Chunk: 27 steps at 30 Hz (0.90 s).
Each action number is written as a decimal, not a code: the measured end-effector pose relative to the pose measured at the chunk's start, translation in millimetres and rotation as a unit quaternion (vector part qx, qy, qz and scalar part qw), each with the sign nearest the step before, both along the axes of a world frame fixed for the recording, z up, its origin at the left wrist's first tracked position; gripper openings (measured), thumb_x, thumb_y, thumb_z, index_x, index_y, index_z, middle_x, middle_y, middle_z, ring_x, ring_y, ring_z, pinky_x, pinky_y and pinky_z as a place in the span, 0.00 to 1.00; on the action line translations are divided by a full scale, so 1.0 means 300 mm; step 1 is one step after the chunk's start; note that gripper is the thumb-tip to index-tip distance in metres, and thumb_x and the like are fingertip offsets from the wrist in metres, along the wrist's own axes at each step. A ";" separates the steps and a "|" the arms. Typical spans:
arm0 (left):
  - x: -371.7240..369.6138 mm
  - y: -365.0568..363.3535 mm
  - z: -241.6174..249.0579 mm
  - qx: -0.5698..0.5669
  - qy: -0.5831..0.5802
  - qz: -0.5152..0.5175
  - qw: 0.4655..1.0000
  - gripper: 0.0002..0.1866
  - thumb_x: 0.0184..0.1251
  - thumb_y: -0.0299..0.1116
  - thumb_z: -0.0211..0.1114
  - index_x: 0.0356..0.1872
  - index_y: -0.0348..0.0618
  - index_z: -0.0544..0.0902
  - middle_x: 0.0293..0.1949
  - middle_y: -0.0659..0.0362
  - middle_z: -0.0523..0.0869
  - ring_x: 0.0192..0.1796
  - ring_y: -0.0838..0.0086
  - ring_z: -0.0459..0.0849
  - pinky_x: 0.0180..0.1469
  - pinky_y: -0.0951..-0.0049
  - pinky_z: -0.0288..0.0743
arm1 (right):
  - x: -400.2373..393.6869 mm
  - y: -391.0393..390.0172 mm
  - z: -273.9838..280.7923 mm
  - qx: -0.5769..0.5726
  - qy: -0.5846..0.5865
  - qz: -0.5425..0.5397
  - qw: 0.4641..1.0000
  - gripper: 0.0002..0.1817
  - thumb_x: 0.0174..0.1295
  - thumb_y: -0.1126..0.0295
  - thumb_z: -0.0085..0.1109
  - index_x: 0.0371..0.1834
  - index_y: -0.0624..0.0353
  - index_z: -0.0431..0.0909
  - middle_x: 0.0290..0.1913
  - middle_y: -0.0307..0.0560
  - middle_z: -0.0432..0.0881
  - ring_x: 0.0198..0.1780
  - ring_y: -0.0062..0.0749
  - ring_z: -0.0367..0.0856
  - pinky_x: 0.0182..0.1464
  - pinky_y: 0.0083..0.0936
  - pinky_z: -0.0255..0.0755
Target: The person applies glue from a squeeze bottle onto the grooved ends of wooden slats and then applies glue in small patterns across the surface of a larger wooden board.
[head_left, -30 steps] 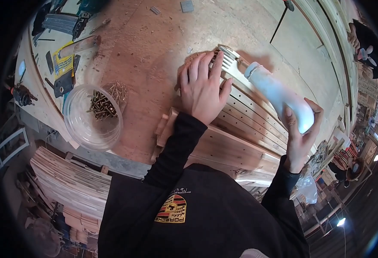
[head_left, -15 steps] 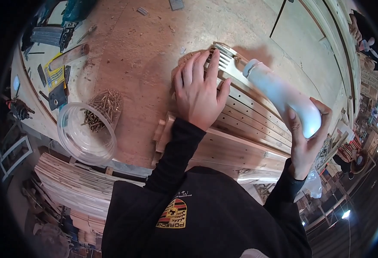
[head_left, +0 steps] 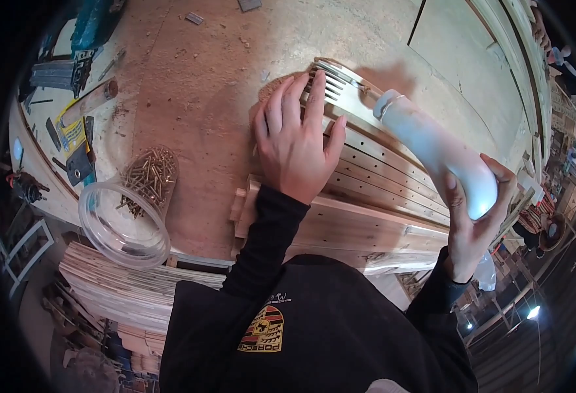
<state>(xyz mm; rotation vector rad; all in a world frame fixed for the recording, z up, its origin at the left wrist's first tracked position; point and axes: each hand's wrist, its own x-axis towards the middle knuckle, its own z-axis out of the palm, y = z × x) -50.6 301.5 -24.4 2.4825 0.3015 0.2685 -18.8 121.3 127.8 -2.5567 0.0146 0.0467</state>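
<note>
My left hand (head_left: pixel 296 137) lies with fingers stretched over the ends of several wooden strips (head_left: pixel 380 154) that have rows of small holes. Wrapped around the rounded base of a white bottle (head_left: pixel 425 134) is my right hand (head_left: pixel 475 216). The bottle is tilted, its narrow nozzle (head_left: pixel 364 92) pointing up and left to the slotted end of the wood, just right of my left fingertips. Whether the nozzle touches the wood, I cannot tell.
At the left, a clear tub (head_left: pixel 124 226) lies beside a heap of screws (head_left: pixel 149 173). A nail gun (head_left: pixel 65 72) and a yellow packet (head_left: pixel 73 134) are at the upper left. Stacked boards (head_left: pixel 117 281) stand below the bench edge. A co-worker's hand (head_left: pixel 540 29) shows at upper right.
My left hand has shifted slightly left in view. The bottle's base and my right hand sit a little lower and further right. The tub and tools appear slightly further left.
</note>
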 end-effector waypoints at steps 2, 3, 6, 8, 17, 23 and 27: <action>0.000 -0.001 0.004 -0.005 0.007 0.002 1.000 0.29 0.61 0.46 0.62 0.62 0.44 0.76 0.58 0.54 0.76 0.64 0.63 0.70 0.65 0.55 0.62 | -0.003 -0.004 0.000 -0.005 -0.001 0.001 1.000 0.28 0.52 0.66 0.75 0.51 0.65 0.69 0.46 0.50 0.76 0.50 0.32 0.76 0.54 0.27 0.70; 0.001 0.000 0.006 -0.004 0.006 0.001 1.000 0.29 0.61 0.45 0.63 0.63 0.43 0.76 0.58 0.54 0.76 0.64 0.62 0.71 0.64 0.56 0.62 | -0.004 -0.004 0.001 -0.006 -0.001 -0.001 1.000 0.28 0.52 0.66 0.75 0.51 0.65 0.69 0.46 0.50 0.76 0.50 0.33 0.76 0.54 0.27 0.70; 0.003 0.002 0.006 -0.001 0.004 -0.001 1.000 0.29 0.61 0.44 0.64 0.63 0.43 0.75 0.58 0.55 0.77 0.63 0.61 0.71 0.63 0.58 0.63 | -0.011 -0.008 0.003 0.002 0.004 -0.014 1.000 0.28 0.51 0.67 0.75 0.50 0.65 0.69 0.47 0.51 0.75 0.51 0.33 0.76 0.54 0.28 0.69; 0.003 0.000 0.006 0.004 0.002 0.000 1.000 0.29 0.61 0.43 0.64 0.63 0.43 0.75 0.59 0.55 0.77 0.63 0.61 0.71 0.63 0.58 0.63 | -0.018 -0.012 0.006 0.001 0.006 -0.022 1.000 0.28 0.51 0.67 0.75 0.50 0.65 0.69 0.47 0.51 0.75 0.51 0.33 0.76 0.54 0.28 0.69; -0.001 -0.006 -0.005 0.018 0.007 -0.001 1.000 0.30 0.62 0.47 0.62 0.64 0.46 0.75 0.59 0.56 0.76 0.63 0.62 0.71 0.64 0.55 0.63 | -0.041 -0.039 0.014 -0.019 0.004 -0.033 0.999 0.28 0.51 0.68 0.75 0.51 0.64 0.69 0.47 0.50 0.75 0.50 0.33 0.76 0.54 0.28 0.70; -0.001 -0.008 0.003 0.008 0.018 -0.006 1.000 0.31 0.61 0.42 0.64 0.65 0.44 0.73 0.60 0.57 0.75 0.65 0.62 0.69 0.66 0.57 0.60 | -0.050 -0.058 0.011 -0.014 0.005 -0.046 0.999 0.28 0.50 0.68 0.75 0.50 0.64 0.69 0.46 0.50 0.76 0.50 0.33 0.76 0.54 0.28 0.70; 0.001 -0.011 0.005 0.024 0.020 -0.004 1.000 0.31 0.61 0.44 0.64 0.65 0.45 0.73 0.60 0.57 0.76 0.64 0.62 0.69 0.65 0.57 0.61 | -0.051 -0.082 0.010 -0.018 0.002 -0.040 0.999 0.28 0.50 0.67 0.76 0.50 0.64 0.69 0.47 0.49 0.76 0.50 0.33 0.76 0.53 0.28 0.70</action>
